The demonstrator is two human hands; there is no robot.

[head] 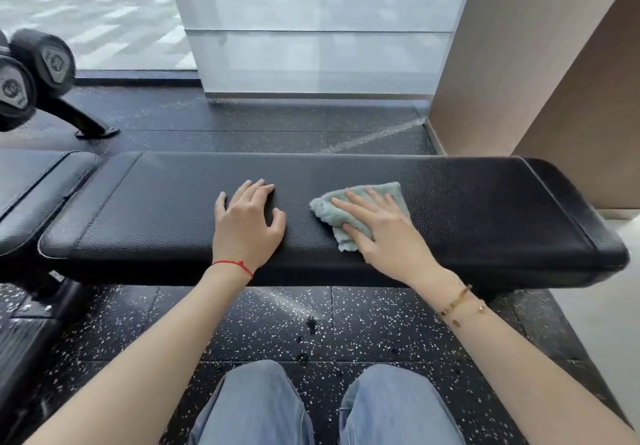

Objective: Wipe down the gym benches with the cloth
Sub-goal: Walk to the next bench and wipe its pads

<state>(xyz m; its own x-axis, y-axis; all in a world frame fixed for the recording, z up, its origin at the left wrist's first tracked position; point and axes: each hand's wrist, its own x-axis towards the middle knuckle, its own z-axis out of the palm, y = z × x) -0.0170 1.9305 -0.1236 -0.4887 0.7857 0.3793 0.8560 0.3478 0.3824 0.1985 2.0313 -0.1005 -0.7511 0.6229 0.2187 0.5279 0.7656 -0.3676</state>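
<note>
A long black padded gym bench (pixel 485 209) runs across the middle of the view. A pale green cloth (pixel 329 210) lies on its top, right of centre. My right hand (pixel 377 228) presses flat on the cloth with straight fingers, covering most of it. My left hand (pixel 247 223) rests on the bare pad to the left of the cloth, palm down, fingers slightly bent and holding nothing. The two hands are about a hand's width apart.
A second black pad (pixel 38 188) adjoins the bench on the left. Dumbbells on a rack (pixel 38 70) stand at the far left. A glass panel (pixel 318 29) and a tan wall (pixel 540 63) lie behind the bench. Speckled black floor (pixel 346 333) and my jeans-clad knees are below.
</note>
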